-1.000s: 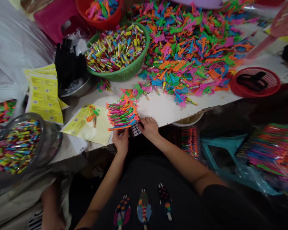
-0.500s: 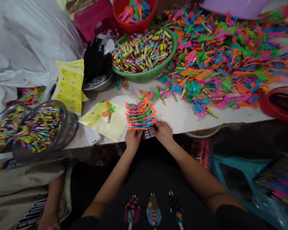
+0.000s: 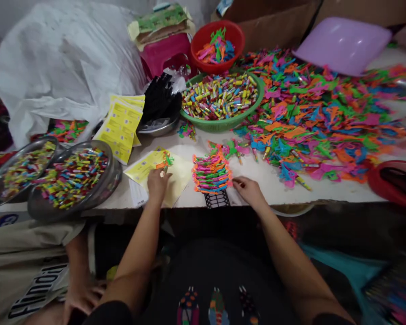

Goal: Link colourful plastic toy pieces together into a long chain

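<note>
On the paper at left, my left hand has its fingers closed at the lower end of a small orange-and-green plastic toy. A row of pink, orange, green and blue plastic toys is lined up on a black lattice strip, which shows at the table's front edge. Just right of that row is my right hand, thumb and fingers drawn together. Whether anything is between those fingertips is too small to tell. Under the left hand lies a pale yellow printed sheet.
A green basket holds candy tubes; a red bowl stands behind it. Loose plastic toys are heaped at right. Metal bowls of candy, yellow printed cards and black strips sit left. A co-worker's hand is lower left.
My left hand has let go of the lattice strip and moved left to the single toy on the sheet. My right hand has drawn off the strip to the right. The view has shifted.
</note>
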